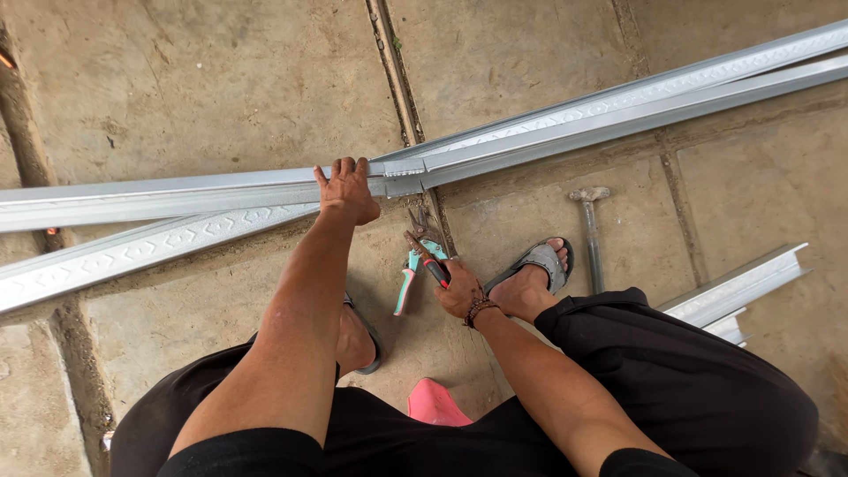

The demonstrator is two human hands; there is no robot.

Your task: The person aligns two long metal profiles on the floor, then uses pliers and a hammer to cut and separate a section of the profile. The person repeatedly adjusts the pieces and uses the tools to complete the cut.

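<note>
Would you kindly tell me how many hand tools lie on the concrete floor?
2: teal-and-red-handled metal snips that the right hand grips, and a grey metal hammer beyond the right foot. Others may be hidden.

Building site, concrete slabs (221,79), metal channels (618,110)

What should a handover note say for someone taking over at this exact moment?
Left hand: pressed flat on the upper metal channel, at its joint with the next length.
Right hand: gripping a handle of the tin snips, which lie on the concrete floor.
Done: the lengths lie end to end.
Left: no cut is visible. The hammer lies untouched beside the right foot.
</note>
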